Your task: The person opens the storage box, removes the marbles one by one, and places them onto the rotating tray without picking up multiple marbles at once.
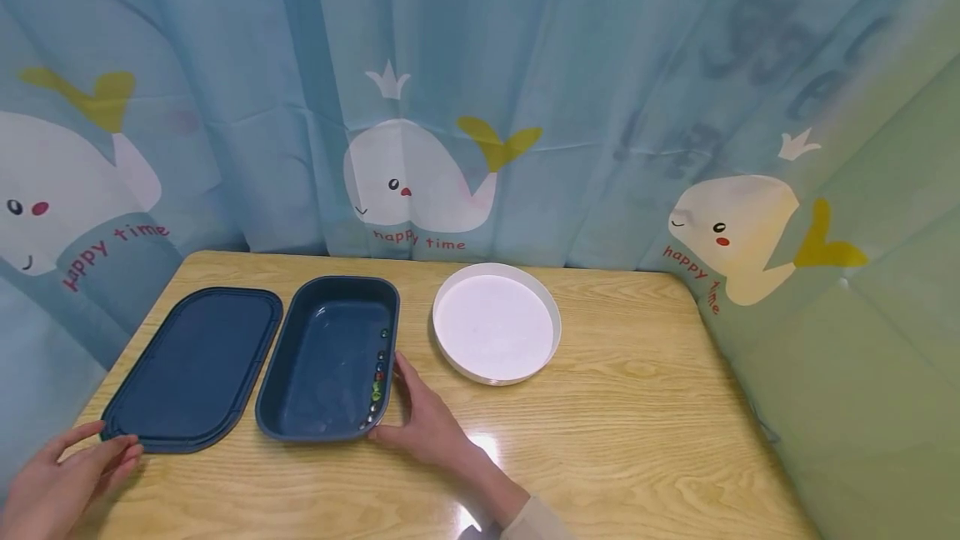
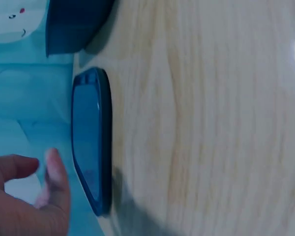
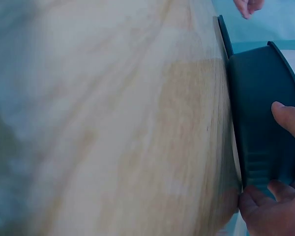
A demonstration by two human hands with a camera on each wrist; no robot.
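Observation:
In the head view a deep dark-blue rectangular box (image 1: 322, 365) stands on the table, its mouth facing up. Along its inner right side lie several small shiny pieces (image 1: 377, 386), some green, one red; their kind is too small to make out. My right hand (image 1: 423, 423) grips the near right corner of the box, thumb on the near wall and fingers round the right side. Left of the box a flat dark-blue lid (image 1: 198, 365) lies on the table. My left hand (image 1: 78, 469) hovers at the lid's near left corner, fingers loosely bent and holding nothing.
A round white shallow tray (image 1: 497, 323) stands to the right of the box, toward the back of the wooden table (image 1: 637, 440). Blue curtains (image 1: 585, 107) with whale prints hang behind the table and along its sides.

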